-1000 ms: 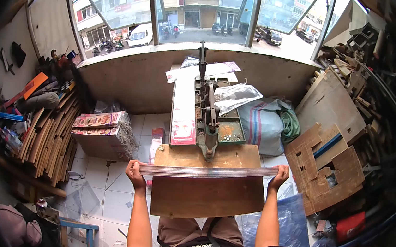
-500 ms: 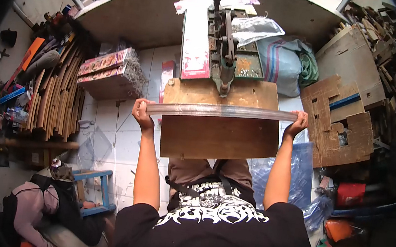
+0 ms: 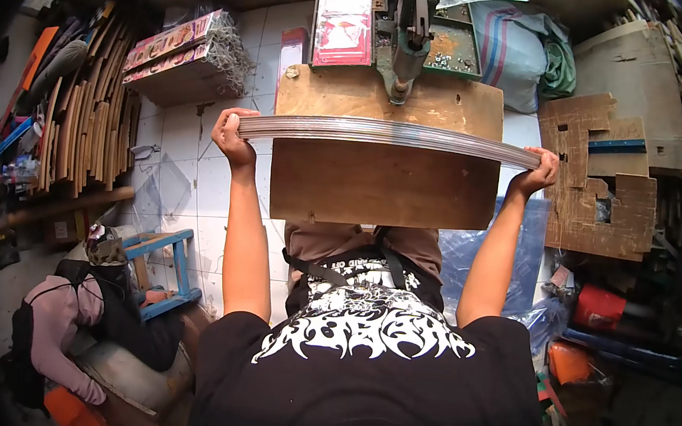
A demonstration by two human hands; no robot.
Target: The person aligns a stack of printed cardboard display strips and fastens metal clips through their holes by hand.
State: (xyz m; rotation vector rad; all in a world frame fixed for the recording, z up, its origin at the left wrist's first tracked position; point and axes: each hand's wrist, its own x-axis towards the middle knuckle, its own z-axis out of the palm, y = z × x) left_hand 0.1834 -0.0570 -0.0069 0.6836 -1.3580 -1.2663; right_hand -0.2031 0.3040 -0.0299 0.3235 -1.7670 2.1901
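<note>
A long bundle of thin, shiny strips (image 3: 382,135) spans the view from side to side above a wooden board (image 3: 385,184). Its material, metal or clear plastic, is hard to make out. My left hand (image 3: 235,135) is closed around one end, and my right hand (image 3: 538,172) grips the other. The middle of the bundle looks slightly bowed. Just beyond it, the nose of a dark metal press (image 3: 403,61) points down over the board's far part.
Red-and-white printed sheets (image 3: 344,26) lie left of the press, a tray of small metal pieces (image 3: 453,54) right of it. Around me are printed stacks (image 3: 170,58), wooden slats (image 3: 83,132), a sack (image 3: 503,55), cut boards (image 3: 601,186) and a blue wooden frame (image 3: 178,258).
Both hands and the strip bundle now appear higher in the view and look larger. The whole scene has shifted upward as the head tilted down. Both ends are still gripped.
</note>
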